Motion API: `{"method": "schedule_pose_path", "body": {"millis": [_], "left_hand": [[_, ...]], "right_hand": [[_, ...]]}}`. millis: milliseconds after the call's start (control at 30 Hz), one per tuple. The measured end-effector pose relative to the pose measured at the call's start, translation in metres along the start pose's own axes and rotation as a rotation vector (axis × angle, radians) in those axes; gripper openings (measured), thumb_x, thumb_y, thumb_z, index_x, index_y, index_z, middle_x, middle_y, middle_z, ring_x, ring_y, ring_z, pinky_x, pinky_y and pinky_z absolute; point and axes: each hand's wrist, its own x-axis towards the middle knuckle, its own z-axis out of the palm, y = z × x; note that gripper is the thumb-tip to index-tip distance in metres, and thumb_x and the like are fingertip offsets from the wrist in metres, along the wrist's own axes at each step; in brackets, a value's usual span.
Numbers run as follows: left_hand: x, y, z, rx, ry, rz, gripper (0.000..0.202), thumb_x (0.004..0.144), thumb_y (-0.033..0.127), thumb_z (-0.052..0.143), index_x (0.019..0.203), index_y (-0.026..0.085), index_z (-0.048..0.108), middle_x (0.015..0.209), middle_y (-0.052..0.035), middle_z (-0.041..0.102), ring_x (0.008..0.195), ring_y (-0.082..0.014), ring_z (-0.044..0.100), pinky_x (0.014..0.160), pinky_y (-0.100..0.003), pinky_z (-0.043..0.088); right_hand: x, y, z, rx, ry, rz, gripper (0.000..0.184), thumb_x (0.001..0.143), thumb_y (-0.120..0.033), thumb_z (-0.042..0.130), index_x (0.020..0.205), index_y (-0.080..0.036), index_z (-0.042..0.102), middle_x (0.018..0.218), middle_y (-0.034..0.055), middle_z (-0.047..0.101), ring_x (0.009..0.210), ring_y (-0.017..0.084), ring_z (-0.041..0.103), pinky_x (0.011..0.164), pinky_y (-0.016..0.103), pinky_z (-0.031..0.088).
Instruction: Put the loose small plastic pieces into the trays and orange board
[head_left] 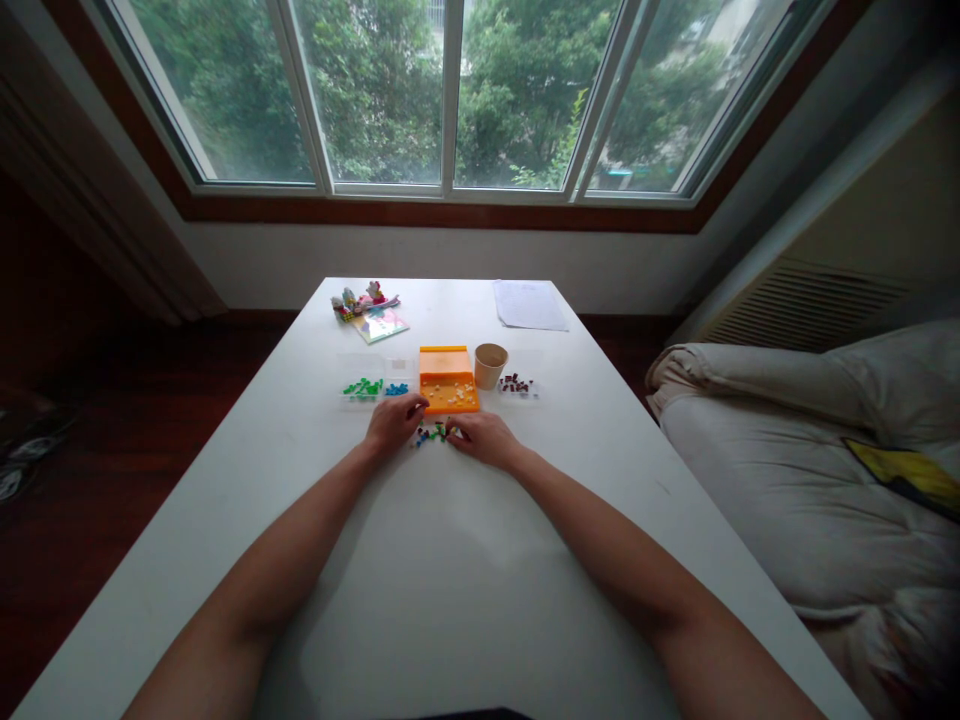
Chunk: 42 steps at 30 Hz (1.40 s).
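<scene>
Bare arms (292, 545) nearest, reaching in from the bottom L & R over a white table (450, 560). L hand (396, 420) is at the near L corner of an orange box (450, 408), thumb & fingers curled close tog.; can't tell if anything's btwn them. R hand (484, 438) is low over a small mixed pile (436, 433), fingers bent, tips at its R side; too small to tell if it's got hold of a pc. Pile (green, blue, dark & other bits) lies on the tabletop btwn the hands, just this side of the box.

Box lid's up, w/ pale pcs (450, 393) inside. L of it: see-thru tray (375, 367) w/ green pcs (364, 389) & blue pcs (397, 390) in separate groups. R of it: paper cup (490, 368) upright, then dk brown pcs (516, 384) in another see-thru container (529, 397).

Far L end: colorful toys (365, 300) beside a shiny card (382, 324). Far R: paper sheets (530, 305). Window (390, 100) beyond, trees outside; pale sofa (735, 480) on the R w/ a yellow cloth (907, 472).
</scene>
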Motion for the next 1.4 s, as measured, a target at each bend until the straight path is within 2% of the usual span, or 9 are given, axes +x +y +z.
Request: {"method": "schedule_pose_path", "body": {"millis": [167,300,533,700,833,967,1200,1300,1400], "left_hand": [[0.0,0.0,0.001,-0.006,-0.004,0.002,0.02,0.091,0.027,0.055,0.101,0.023,0.073,0.084,-0.0029,0.074,0.075,-0.0172,0.065,0.074,-0.027,0.045],[0.0,-0.002,-0.002,-0.017,-0.01,0.0,0.021,0.091,0.025,0.055,0.101,0.023,0.073,0.085,-0.0027,0.073,0.074,-0.0163,0.064,0.073,-0.026,0.044],[0.001,-0.008,-0.009,-0.013,0.024,-0.052,0.023,0.09,0.026,0.055,0.102,0.023,0.075,0.08,-0.0022,0.071,0.069,-0.0155,0.061,0.068,-0.026,0.042],[0.001,-0.008,-0.01,-0.015,0.022,-0.054,0.023,0.09,0.027,0.055,0.101,0.023,0.075,0.081,-0.0025,0.072,0.07,-0.0159,0.061,0.069,-0.026,0.043],[0.001,-0.008,-0.011,-0.007,-0.009,-0.039,0.022,0.09,0.028,0.055,0.1,0.023,0.074,0.08,-0.0026,0.071,0.069,-0.0158,0.061,0.068,-0.026,0.043],[0.001,-0.008,-0.009,0.015,-0.017,-0.032,0.022,0.09,0.026,0.055,0.101,0.024,0.074,0.077,-0.0016,0.07,0.067,-0.0158,0.06,0.066,-0.026,0.041],[0.0,-0.007,-0.004,0.005,0.001,-0.044,0.022,0.09,0.024,0.056,0.103,0.024,0.073,0.09,-0.0034,0.074,0.075,-0.017,0.064,0.072,-0.027,0.045],[0.001,-0.007,-0.003,0.001,0.01,-0.048,0.021,0.09,0.024,0.055,0.102,0.024,0.073,0.095,-0.0037,0.075,0.079,-0.0177,0.066,0.075,-0.028,0.046],[0.001,-0.007,-0.002,0.001,0.006,-0.049,0.021,0.09,0.024,0.055,0.102,0.024,0.073,0.096,-0.004,0.076,0.08,-0.018,0.067,0.076,-0.028,0.047]], "right_hand": [[0.0,0.001,0.001,-0.005,0.027,-0.006,0.012,0.089,-0.028,0.063,0.098,-0.025,0.07,0.086,-0.0004,0.072,0.072,0.013,0.06,0.066,0.023,0.035],[0.0,0.01,-0.002,0.019,0.136,0.06,0.014,0.09,-0.03,0.062,0.1,-0.023,0.07,0.081,-0.0002,0.069,0.068,0.012,0.058,0.065,0.023,0.035],[-0.002,0.044,-0.02,0.013,0.477,0.385,0.023,0.091,-0.035,0.056,0.102,-0.019,0.069,0.073,0.0014,0.063,0.064,0.015,0.055,0.063,0.026,0.037],[-0.004,0.061,-0.029,-0.037,0.596,0.593,0.03,0.092,-0.043,0.052,0.101,-0.019,0.068,0.074,0.0039,0.064,0.066,0.018,0.056,0.064,0.029,0.038],[-0.005,0.066,-0.031,-0.041,0.662,0.663,0.036,0.093,-0.045,0.051,0.111,-0.018,0.065,0.078,0.0052,0.065,0.067,0.019,0.056,0.065,0.029,0.039],[-0.004,0.055,-0.026,0.015,0.611,0.492,0.03,0.096,-0.039,0.048,0.103,-0.018,0.067,0.081,0.0054,0.065,0.069,0.018,0.056,0.07,0.029,0.042],[0.003,0.012,-0.005,0.032,0.226,-0.004,0.018,0.096,-0.028,0.053,0.096,-0.021,0.069,0.088,0.0053,0.065,0.079,0.017,0.057,0.077,0.028,0.041],[0.005,0.006,-0.001,-0.046,0.121,-0.084,0.011,0.093,-0.024,0.058,0.094,-0.022,0.069,0.09,0.006,0.064,0.087,0.019,0.057,0.082,0.03,0.041],[0.005,0.007,0.0,-0.072,0.099,-0.082,0.01,0.093,-0.023,0.059,0.094,-0.023,0.069,0.091,0.0061,0.063,0.089,0.02,0.056,0.083,0.031,0.041]]}}
